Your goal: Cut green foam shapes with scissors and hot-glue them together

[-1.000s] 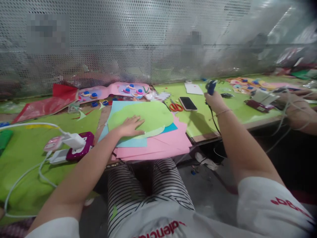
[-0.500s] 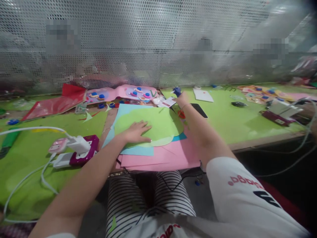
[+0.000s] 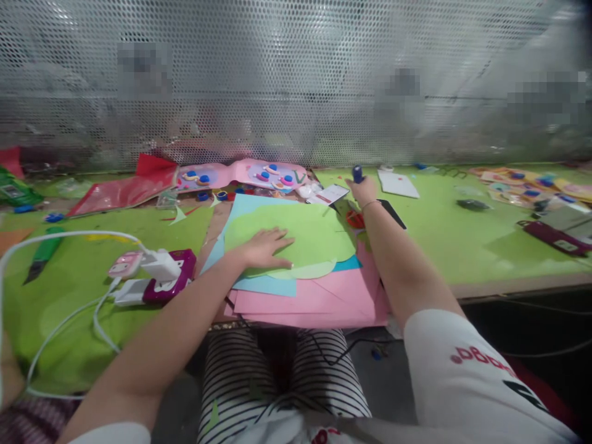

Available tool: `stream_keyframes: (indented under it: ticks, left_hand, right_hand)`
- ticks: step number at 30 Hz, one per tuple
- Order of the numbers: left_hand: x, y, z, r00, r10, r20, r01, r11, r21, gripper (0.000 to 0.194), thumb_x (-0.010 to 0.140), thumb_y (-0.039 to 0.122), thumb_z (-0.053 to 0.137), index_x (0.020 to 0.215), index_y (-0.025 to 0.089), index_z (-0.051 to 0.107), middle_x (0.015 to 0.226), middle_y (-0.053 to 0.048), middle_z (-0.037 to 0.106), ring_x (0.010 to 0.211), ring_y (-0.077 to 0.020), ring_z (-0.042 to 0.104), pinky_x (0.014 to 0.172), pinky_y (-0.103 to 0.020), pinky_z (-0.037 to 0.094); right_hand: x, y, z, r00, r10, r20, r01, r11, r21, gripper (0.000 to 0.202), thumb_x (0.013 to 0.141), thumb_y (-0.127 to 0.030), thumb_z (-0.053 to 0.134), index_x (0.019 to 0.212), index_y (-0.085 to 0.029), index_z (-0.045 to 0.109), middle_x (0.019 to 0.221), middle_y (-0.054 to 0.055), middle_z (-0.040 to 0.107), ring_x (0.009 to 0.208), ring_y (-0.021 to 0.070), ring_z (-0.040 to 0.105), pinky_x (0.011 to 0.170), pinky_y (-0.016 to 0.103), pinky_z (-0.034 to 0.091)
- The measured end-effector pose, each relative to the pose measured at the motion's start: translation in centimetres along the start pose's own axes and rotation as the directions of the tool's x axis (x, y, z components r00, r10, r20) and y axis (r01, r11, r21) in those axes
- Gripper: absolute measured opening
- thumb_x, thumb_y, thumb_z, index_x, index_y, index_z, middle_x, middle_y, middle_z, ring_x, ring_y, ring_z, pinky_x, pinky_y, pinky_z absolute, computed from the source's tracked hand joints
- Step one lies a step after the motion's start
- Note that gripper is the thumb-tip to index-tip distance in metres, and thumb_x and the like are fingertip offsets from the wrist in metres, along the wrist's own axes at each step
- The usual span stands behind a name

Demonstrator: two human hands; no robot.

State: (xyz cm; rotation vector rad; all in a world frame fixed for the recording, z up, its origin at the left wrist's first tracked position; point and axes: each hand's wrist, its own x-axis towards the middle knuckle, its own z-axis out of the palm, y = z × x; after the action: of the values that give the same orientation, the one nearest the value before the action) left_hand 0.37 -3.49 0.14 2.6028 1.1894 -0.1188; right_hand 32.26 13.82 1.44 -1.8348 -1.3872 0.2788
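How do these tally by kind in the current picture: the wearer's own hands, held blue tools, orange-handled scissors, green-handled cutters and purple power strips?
Own hands, left hand and right hand: 2
Blue tool, held: 1
Orange-handled scissors, partly hidden: 1
Green-handled cutter: 1
Purple power strips: 2
Total: 7

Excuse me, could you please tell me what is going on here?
One person's left hand lies flat on a green sheet, with a light blue sheet and pink sheets beneath. The right hand has a dark blue object in its grip, beyond the green sheet, near the orange-red scissors. A purple power strip is left of the papers.
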Motion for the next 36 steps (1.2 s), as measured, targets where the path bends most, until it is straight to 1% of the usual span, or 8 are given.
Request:
stream_keyframes:
  ticks: [3, 6, 8, 10, 12, 19, 28, 36]
  left_hand:
    - [0.0, 0.0, -0.1, 1.000, -0.024, 0.007, 0.024, 1.000, 0.011, 0.089, 0.077, 0.077, 0.036, 0.149, 0.025, 0.027, 0.159, -0.011, 0.015, 0.146, -0.0319, 0.013, 0.116, -0.050, 0.012]
    - [-0.1, 0.0, -0.1, 1.000, -0.025, 0.006, 0.024, 1.000, 0.018, 0.089, 0.078, 0.077, 0.034, 0.149, 0.025, 0.026, 0.159, -0.010, 0.015, 0.146, -0.0310, 0.013, 0.116, -0.049, 0.011]
    - [-0.1, -0.1, -0.1, 1.000, -0.016, 0.008, 0.015, 1.000, 0.022, 0.090, 0.077, 0.078, 0.033, 0.149, 0.024, 0.026, 0.159, -0.011, 0.015, 0.146, -0.0303, 0.013, 0.116, -0.048, 0.011]
    - [-0.1, -0.2, -0.1, 1.000, -0.011, 0.009, 0.011, 1.000, 0.024, 0.090, 0.078, 0.078, 0.032, 0.149, 0.023, 0.027, 0.158, -0.011, 0.015, 0.146, -0.0294, 0.013, 0.117, -0.046, 0.012]
    - [-0.1, -0.3, -0.1, 1.000, -0.012, 0.001, 0.012, 1.000, 0.022, 0.090, 0.077, 0.078, 0.033, 0.149, 0.023, 0.028, 0.158, -0.011, 0.015, 0.146, -0.0285, 0.014, 0.117, -0.045, 0.013]
    - [0.1, -0.7, 0.1, 1.000, -0.004, -0.012, 0.004, 1.000, 0.003, 0.085, 0.078, 0.075, 0.039, 0.149, 0.030, 0.024, 0.159, -0.008, 0.014, 0.146, -0.0275, 0.014, 0.117, -0.046, 0.013]
    - [-1.0, 1.5, -0.8, 0.998, -0.043, 0.046, 0.041, 0.998, 0.043, 0.104, 0.068, 0.078, 0.049, 0.150, 0.020, 0.024, 0.159, -0.016, 0.011, 0.146, -0.0337, 0.010, 0.116, -0.049, 0.010]
    - [-1.8, 2.5, -1.2, 0.998, -0.050, 0.031, 0.049, 0.998, 0.025, 0.087, 0.073, 0.070, 0.053, 0.145, 0.026, 0.035, 0.158, -0.011, 0.019, 0.144, -0.0302, 0.020, 0.115, -0.043, 0.020]
  right_hand:
    - [-1.1, -1.5, -0.9, 0.999, 0.023, 0.029, -0.028, 0.981, 0.190, 0.032, 0.090, -0.046, 0.044, 0.084, -0.017, 0.057, 0.072, 0.005, 0.061, 0.061, 0.0125, 0.058, 0.058, 0.024, 0.052]
    - [-3.4, -3.4, -2.3, 0.952, -0.050, 0.303, -0.191, 0.677, 0.710, 0.024, 0.083, -0.043, 0.055, 0.079, -0.020, 0.053, 0.071, 0.002, 0.060, 0.046, 0.0062, 0.044, 0.045, 0.017, 0.044]
    - [-5.4, -4.6, -3.4, 0.875, -0.158, 0.458, -0.331, 0.496, 0.802, 0.015, 0.079, -0.033, 0.056, 0.080, -0.019, 0.053, 0.074, 0.002, 0.059, 0.043, 0.0037, 0.035, 0.041, 0.015, 0.040]
    - [-7.3, -5.5, -4.4, 0.812, -0.230, 0.537, -0.423, 0.403, 0.812, 0.010, 0.070, -0.021, 0.055, 0.079, -0.018, 0.051, 0.072, 0.001, 0.057, 0.044, 0.0041, 0.031, 0.040, 0.014, 0.039]
    - [-8.8, -6.0, -5.0, 0.780, -0.273, 0.562, -0.442, 0.396, 0.805, 0.017, 0.061, -0.017, 0.053, 0.078, -0.018, 0.050, 0.073, 0.002, 0.055, 0.048, 0.0058, 0.034, 0.042, 0.015, 0.042]
    - [-11.0, -6.0, -5.9, 0.813, -0.322, 0.485, -0.340, 0.414, 0.844, 0.030, 0.048, -0.015, 0.048, 0.078, -0.019, 0.048, 0.078, 0.003, 0.053, 0.062, 0.0096, 0.046, 0.058, 0.022, 0.051]
    - [-9.7, -4.7, -5.1, 0.943, -0.263, 0.203, -0.110, 0.331, 0.937, 0.019, 0.059, -0.015, 0.053, 0.076, -0.022, 0.047, 0.084, 0.001, 0.056, 0.066, 0.0071, 0.051, 0.065, 0.018, 0.051]
    - [-8.1, -3.7, -5.0, 0.970, -0.166, 0.176, -0.083, 0.456, 0.886, 0.012, 0.067, -0.022, 0.054, 0.073, -0.023, 0.043, 0.076, 0.000, 0.051, 0.062, 0.0098, 0.048, 0.058, 0.024, 0.050]
